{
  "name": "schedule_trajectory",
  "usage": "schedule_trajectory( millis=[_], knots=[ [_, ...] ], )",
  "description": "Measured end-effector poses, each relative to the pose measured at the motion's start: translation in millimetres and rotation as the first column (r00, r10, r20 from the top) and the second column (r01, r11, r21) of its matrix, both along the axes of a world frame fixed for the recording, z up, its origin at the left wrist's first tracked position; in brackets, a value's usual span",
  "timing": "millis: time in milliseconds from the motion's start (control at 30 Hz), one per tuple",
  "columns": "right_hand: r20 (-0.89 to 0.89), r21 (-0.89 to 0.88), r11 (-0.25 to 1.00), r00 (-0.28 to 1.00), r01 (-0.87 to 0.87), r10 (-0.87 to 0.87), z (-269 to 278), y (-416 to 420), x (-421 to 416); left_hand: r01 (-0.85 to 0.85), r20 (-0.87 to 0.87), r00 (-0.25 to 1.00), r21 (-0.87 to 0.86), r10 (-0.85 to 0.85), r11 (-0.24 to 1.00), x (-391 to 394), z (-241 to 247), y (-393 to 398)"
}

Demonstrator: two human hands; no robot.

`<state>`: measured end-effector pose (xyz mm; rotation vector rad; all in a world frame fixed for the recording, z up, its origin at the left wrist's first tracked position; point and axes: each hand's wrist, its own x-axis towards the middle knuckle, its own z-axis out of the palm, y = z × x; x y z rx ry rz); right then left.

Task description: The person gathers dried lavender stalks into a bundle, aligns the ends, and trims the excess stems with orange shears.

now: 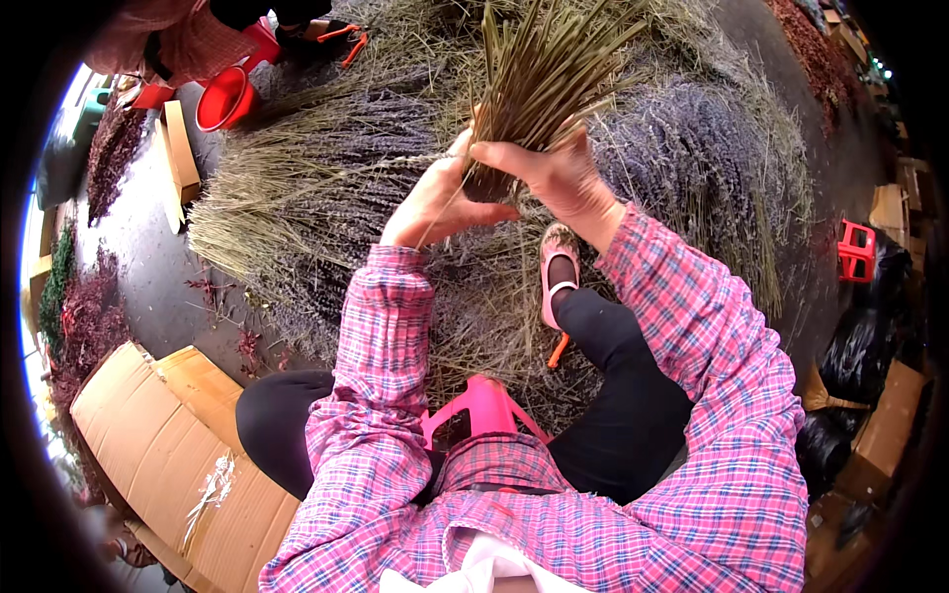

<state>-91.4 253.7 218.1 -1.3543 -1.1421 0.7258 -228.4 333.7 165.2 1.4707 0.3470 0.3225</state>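
My left hand (445,193) and my right hand (552,174) grip a bundle of dried stems (537,89) between them, at the top centre of the view. The stem ends fan out upward, away from me; the lower end of the bundle is dark between my palms. A single thin stalk crosses at my left hand. Under and around both hands lies a broad heap of dried lavender (667,148), with purple flower spikes and pale stalks. The fingers on the far side of the bundle are partly hidden.
A pink plastic stool (489,404) stands below me, and an orange-handled tool (557,350) lies by my foot. Cardboard (178,445) is at lower left. A red bucket (225,100) and a person's clothing (193,44) are at upper left. A red stool (856,252) and black bags (860,348) stand right.
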Motion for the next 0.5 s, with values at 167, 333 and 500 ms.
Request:
schedule_trajectory(
  millis=[167,333,500],
  knots=[
    [-0.135,-0.162,0.984,0.990,-0.072,0.050,-20.9,-5.1,-10.7,-0.118,0.048,0.987,-0.411,0.151,0.904,15.2,-50.7,-14.2],
    [-0.057,-0.054,0.989,0.989,-0.140,0.137,-7.6,-4.2,7.3,-0.226,0.179,0.926,-0.443,0.332,0.867,11.1,-47.3,-11.8],
    [0.439,-0.358,0.928,0.858,-0.105,0.266,-32.5,-27.9,54.4,-0.429,0.062,0.891,-0.214,0.450,0.878,0.6,-47.8,2.5]
  ],
)
